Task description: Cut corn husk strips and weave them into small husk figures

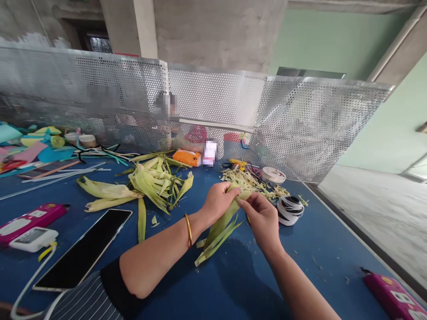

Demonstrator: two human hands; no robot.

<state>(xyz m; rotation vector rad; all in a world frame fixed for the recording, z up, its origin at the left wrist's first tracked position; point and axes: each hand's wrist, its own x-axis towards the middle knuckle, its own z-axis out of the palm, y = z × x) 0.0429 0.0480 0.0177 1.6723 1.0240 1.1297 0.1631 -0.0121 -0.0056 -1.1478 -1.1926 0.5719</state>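
Observation:
Both hands meet over the blue table (233, 280) and grip one bunch of green leaf strips (218, 233). My left hand (218, 202), with a gold bangle on the wrist, pinches the top of the strips. My right hand (263, 218) pinches the same strips from the right side. The strips hang down toward me, their lower ends splayed on the table. A pile of green husk leaves (150, 182) lies to the left. A heap of thin shredded strips (248, 182) lies just behind my hands.
A black phone (83, 253), a white power bank (33, 238) and a pink case (30, 218) lie at left. Tape rolls (289, 209), a yellow glue gun (238, 163) and an orange box (187, 157) sit near the perforated metal screen (216, 106). Another pink case (395, 295) lies at right.

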